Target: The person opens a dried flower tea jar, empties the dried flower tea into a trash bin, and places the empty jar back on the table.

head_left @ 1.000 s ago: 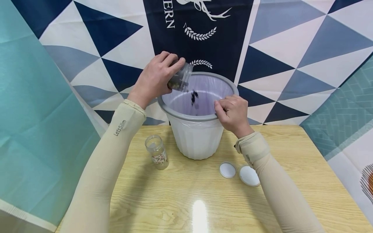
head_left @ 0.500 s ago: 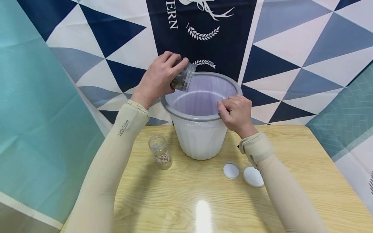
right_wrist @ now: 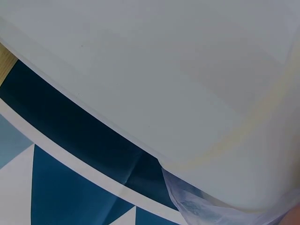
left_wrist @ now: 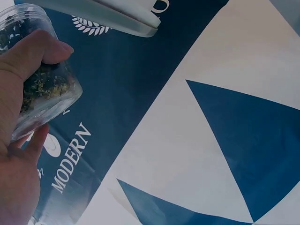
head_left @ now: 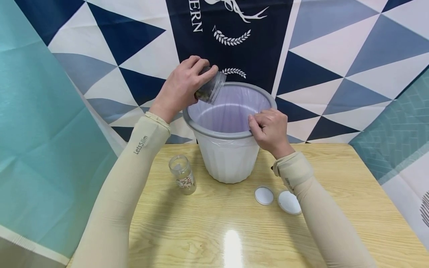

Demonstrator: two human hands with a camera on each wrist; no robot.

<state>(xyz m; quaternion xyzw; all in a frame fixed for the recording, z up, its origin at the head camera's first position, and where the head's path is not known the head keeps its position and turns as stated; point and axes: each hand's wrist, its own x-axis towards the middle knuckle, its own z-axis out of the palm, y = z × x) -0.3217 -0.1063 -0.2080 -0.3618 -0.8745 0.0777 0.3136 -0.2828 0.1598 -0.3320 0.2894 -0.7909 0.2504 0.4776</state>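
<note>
My left hand (head_left: pixel 182 85) grips a clear plastic jar (head_left: pixel 210 89), tipped so its mouth hangs over the left part of a white bin (head_left: pixel 229 160) with a grey rim. Dark and greenish dried flakes (left_wrist: pixel 49 86) are still inside the jar in the left wrist view. A thin purple liner bag (head_left: pixel 231 115) lines the bin. On the bin's right front rim, my right hand (head_left: pixel 269 128) holds on with curled fingers. The right wrist view is mostly filled by the bin's wall (right_wrist: pixel 140 79), with a fold of liner below; that hand is nearly hidden there.
A tall glass jar (head_left: pixel 183 175) with a printed label stands uncovered left of the bin. Two round white lids (head_left: pixel 263 196) lie right of it on the wooden table (head_left: pixel 201 227). Behind the bin hangs a patterned cloth (head_left: pixel 315 44), with a teal cloth (head_left: pixel 57 149) at left.
One second ago dark clumps were dropping from the tilted jar into the bin; now none show in the air. Both hands keep nearly the same place and hold.
</note>
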